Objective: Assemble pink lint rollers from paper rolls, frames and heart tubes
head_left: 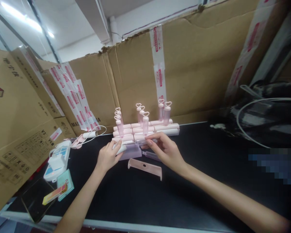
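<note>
Counter edge: lower left of the frame, we see a dark phone (35, 200) lying flat on the black counter (196, 181), a teal card (65, 184) just beside it, and a white charger (57, 160) on a white-and-blue pack behind.
Pink strip: centre frame, a curved pink plastic strip (145, 167) lies loose on the counter, just in front of both hands.
Left hand: our left hand (109, 156) has its grip closed around a white tube (121, 149), at the left front corner of the stack.
Right hand: our right hand (165, 150) rests fingertips on the front row; a clear tube (150, 155) lies under the palm, and we cannot tell whether the grip holds it.
Stack: pink and white tubes (145, 129) lie in rows, centre frame, with heart-topped vials (167, 113) standing upright among them.
Backdrop: taped cardboard boxes (184, 71) wall the far side.
</note>
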Demonstrator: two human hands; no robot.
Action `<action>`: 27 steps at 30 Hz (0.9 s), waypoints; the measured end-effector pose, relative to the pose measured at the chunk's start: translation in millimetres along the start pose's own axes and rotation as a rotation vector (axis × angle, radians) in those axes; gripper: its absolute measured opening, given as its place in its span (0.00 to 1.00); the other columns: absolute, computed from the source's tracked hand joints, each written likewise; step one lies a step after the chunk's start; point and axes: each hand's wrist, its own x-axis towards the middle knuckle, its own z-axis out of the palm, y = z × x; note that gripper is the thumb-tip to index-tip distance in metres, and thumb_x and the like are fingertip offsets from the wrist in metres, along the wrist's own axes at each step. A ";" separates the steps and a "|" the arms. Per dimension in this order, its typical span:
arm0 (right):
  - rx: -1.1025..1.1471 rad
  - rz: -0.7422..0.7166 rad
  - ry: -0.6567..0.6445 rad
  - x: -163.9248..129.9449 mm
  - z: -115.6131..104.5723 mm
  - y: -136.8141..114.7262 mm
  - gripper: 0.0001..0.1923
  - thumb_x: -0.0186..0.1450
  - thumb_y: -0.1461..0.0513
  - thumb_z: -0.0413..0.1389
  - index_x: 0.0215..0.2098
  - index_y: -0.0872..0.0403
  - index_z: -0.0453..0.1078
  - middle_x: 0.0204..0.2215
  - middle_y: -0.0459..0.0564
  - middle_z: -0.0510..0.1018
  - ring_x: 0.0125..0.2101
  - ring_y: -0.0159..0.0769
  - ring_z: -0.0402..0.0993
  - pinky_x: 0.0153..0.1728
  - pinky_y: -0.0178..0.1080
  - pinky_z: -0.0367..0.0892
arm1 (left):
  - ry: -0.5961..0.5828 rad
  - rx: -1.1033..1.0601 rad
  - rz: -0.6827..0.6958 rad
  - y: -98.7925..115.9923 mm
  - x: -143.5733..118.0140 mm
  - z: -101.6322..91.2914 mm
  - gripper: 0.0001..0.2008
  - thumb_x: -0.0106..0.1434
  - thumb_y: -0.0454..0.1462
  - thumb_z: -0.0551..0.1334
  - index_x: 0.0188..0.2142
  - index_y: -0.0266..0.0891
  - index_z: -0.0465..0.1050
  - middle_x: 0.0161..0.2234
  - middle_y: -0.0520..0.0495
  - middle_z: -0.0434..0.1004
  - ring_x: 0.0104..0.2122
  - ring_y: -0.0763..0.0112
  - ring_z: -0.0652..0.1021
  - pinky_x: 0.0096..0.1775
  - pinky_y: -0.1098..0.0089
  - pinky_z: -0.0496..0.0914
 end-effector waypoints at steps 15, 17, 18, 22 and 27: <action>-0.009 -0.020 -0.004 0.1 -0.8 0.8 0.07 0.64 0.57 0.54 0.37 0.52 0.66 0.27 0.46 0.75 0.28 0.34 0.77 0.30 0.35 0.72 | -0.040 0.043 0.008 0.1 -0.2 -0.9 0.17 0.63 0.41 0.55 0.51 0.40 0.65 0.39 0.45 0.74 0.33 0.66 0.76 0.30 0.70 0.67; 0.016 0.009 -0.027 1.5 0.2 0.1 0.08 0.63 0.56 0.54 0.37 0.52 0.65 0.27 0.46 0.74 0.27 0.33 0.76 0.29 0.35 0.72 | -0.047 0.059 0.044 1.3 0.2 -1.3 0.17 0.63 0.41 0.55 0.51 0.39 0.65 0.38 0.44 0.74 0.32 0.66 0.75 0.29 0.70 0.66; 0.026 0.024 -0.053 2.4 1.0 0.1 0.08 0.63 0.56 0.54 0.37 0.53 0.66 0.27 0.45 0.74 0.25 0.33 0.76 0.28 0.35 0.71 | -0.048 0.066 0.068 2.6 0.7 -2.0 0.17 0.63 0.41 0.55 0.50 0.40 0.65 0.38 0.44 0.74 0.32 0.66 0.75 0.29 0.70 0.66; 0.033 0.048 -0.229 4.9 6.1 3.6 0.09 0.65 0.56 0.52 0.36 0.54 0.69 0.28 0.47 0.74 0.25 0.31 0.73 0.29 0.35 0.70 | -0.043 0.099 0.173 10.5 4.4 -7.7 0.16 0.63 0.39 0.55 0.50 0.40 0.66 0.37 0.43 0.74 0.32 0.65 0.74 0.29 0.69 0.65; -0.061 0.008 -0.275 1.9 13.4 12.3 0.15 0.67 0.55 0.46 0.32 0.55 0.70 0.29 0.50 0.75 0.32 0.36 0.73 0.36 0.37 0.68 | -0.072 0.181 0.247 15.3 7.5 -12.8 0.16 0.63 0.37 0.54 0.50 0.38 0.66 0.36 0.42 0.73 0.31 0.64 0.74 0.27 0.69 0.64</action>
